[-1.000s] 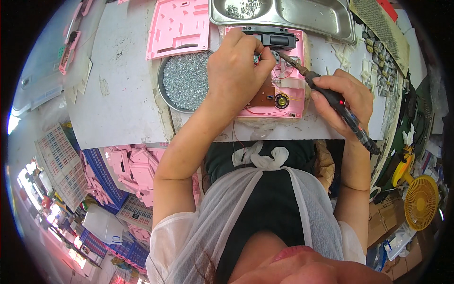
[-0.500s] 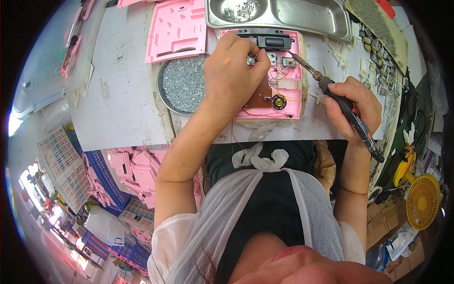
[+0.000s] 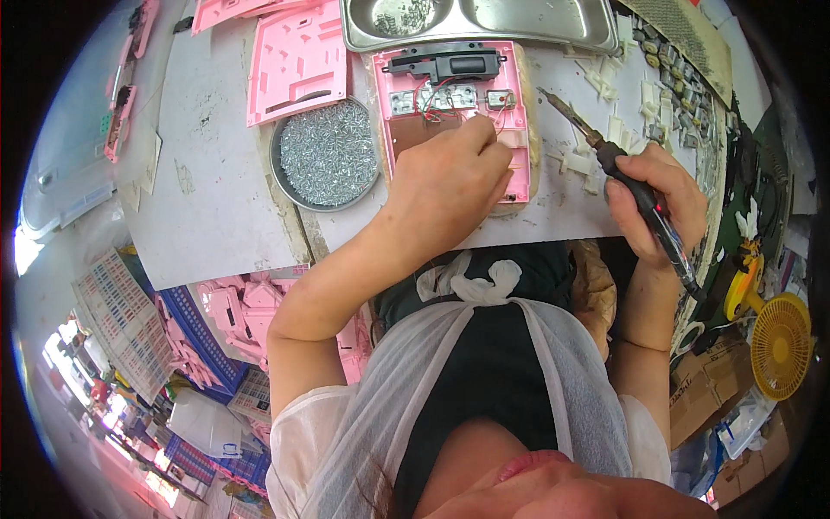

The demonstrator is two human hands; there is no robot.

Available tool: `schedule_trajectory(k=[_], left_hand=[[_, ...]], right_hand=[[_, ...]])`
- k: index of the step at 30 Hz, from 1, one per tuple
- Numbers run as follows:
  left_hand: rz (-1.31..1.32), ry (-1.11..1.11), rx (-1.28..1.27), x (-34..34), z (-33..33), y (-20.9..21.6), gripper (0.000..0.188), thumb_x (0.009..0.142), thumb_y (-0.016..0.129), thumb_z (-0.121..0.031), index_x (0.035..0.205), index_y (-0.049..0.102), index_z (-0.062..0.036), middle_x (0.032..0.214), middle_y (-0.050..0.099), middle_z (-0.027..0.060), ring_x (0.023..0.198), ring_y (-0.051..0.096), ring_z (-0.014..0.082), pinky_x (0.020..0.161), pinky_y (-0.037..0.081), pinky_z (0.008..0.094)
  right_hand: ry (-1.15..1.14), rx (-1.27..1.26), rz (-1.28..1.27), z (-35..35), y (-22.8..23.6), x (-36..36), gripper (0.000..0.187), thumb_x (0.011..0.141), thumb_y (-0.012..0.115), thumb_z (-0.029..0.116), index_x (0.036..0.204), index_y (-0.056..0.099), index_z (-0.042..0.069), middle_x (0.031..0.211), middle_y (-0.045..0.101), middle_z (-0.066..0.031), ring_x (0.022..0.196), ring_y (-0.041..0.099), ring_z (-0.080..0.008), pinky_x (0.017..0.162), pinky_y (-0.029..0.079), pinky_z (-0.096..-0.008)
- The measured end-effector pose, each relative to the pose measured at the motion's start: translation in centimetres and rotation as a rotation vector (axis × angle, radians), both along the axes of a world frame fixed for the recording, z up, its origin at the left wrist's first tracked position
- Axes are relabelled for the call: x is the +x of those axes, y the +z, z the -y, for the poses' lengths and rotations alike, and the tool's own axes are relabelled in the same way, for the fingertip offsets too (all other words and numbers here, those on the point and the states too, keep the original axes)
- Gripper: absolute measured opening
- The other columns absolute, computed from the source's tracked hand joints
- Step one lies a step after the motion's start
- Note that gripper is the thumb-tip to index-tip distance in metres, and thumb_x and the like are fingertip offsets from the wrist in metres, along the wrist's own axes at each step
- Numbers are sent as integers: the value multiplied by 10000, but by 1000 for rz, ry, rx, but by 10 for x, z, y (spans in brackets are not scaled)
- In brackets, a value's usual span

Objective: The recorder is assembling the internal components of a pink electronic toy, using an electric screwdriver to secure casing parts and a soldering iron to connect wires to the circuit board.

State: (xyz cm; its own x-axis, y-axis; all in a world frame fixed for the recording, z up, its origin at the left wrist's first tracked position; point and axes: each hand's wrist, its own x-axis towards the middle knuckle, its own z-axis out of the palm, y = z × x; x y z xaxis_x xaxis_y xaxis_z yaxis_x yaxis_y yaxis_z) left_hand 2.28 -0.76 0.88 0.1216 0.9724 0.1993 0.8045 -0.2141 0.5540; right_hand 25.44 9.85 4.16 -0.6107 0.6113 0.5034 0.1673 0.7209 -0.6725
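Note:
A pink plastic casing (image 3: 521, 82) lies open side up on the table before me. Inside it are a black plastic part (image 3: 445, 64) along the far edge, silvery metal plates (image 3: 403, 103), thin red wires and a brown circuit board (image 3: 413, 131). My left hand (image 3: 451, 180) is over the casing's near half, thumb and fingers closed together; whatever they pinch is hidden. It covers much of the board. My right hand (image 3: 664, 197) is wrapped round the black handle of a soldering iron (image 3: 638, 192), whose tip points up and left, beside the casing and apart from it.
A round metal bowl (image 3: 316, 206) of small screws stands left of the casing. Pink panels (image 3: 298, 60) lie behind it. A steel tray (image 3: 527, 45) sits at the far edge. White plastic pieces (image 3: 653, 104) and small metal parts lie to the right, and a yellow fan (image 3: 781, 346) stands lower right.
My left hand has come nearer to me from the metal plates, uncovering them and the wires and covering the round speaker. The iron's tip has moved away from the casing.

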Motion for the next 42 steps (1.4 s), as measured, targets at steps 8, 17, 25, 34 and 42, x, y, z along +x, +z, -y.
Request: schedule_trajectory(k=[8,17,25,34,42], left_hand=[[433,73,-158,-14,-1,-3,144,866,739,-27,1005,703,-7,887,687,65,712,653,144,622,520,267],[709,199,-405,-17,-3,3,81,919,709,-26,976,691,28,848,700,25,711,613,50,641,509,214],[629,138,-331,-18,-1,-4,67,914,699,-22,958,675,21,828,666,19,711,597,58,641,497,227],[274,24,-170,-17,-3,3,94,817,698,-30,875,634,8,1043,582,127,791,633,257,712,526,340],[257,16,-142,-21,-3,-1,110,777,695,-32,853,630,13,1042,586,137,836,627,312,745,527,374]], right_hand=[[-170,-334,-99,18,-16,2,408,796,806,28,1177,666,1,850,666,-88,736,615,-137,670,489,-241],[-6,-310,-53,22,-40,-70,600,765,743,-78,1326,609,88,979,695,-84,869,705,-198,761,551,-298],[-114,-234,-54,25,-20,-26,438,826,782,18,1243,645,9,1033,690,-98,872,667,-160,803,526,-287],[90,-342,-55,28,-19,6,206,735,723,62,926,690,-8,650,592,-41,543,467,-167,797,460,-368],[133,-338,-21,25,-20,-3,190,731,719,60,907,680,-1,642,591,-55,521,463,-173,810,463,-380]])
